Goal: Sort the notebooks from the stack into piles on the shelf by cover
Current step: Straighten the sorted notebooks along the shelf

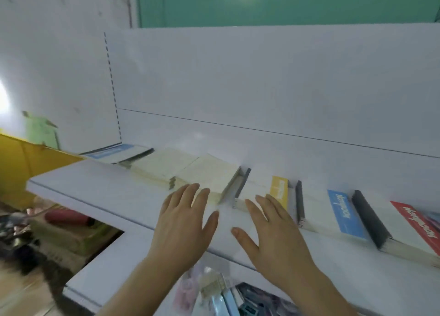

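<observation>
I see both hands stretched out over the white shelf (114, 196), palms down, fingers straight and spread, gripping nothing. My left hand (184, 222) hangs with its fingertips over the near edge of a cream notebook pile (209, 175); I cannot tell whether they touch it. My right hand (269, 232) reaches toward the yellow-banded notebook pile (278, 189), fingertips over its near left corner, contact also unclear.

The notebooks lie flat in a row along the back panel (262, 82), each with its long axis running from the panel toward the shelf's front edge, leaning slightly right in my view. From the left: a blue-banded notebook at the far end (114, 151), lying more across the shelf than the others, then a second cream pile (159, 165) just beside the one under my left hand. The dark spine of the cream pile under my left hand faces right (229, 184). Right of the yellow one sits another blue-banded pile (344, 213) with its black spine on the left, then a red-banded pile (419, 225) with a thick black spine (371, 220), cut off by the frame edge. The printed bands run lengthwise along each cover.

Below the shelf, a lower ledge holds blurred packaged goods (214, 294). A yellow box (31, 160) stands at left.
</observation>
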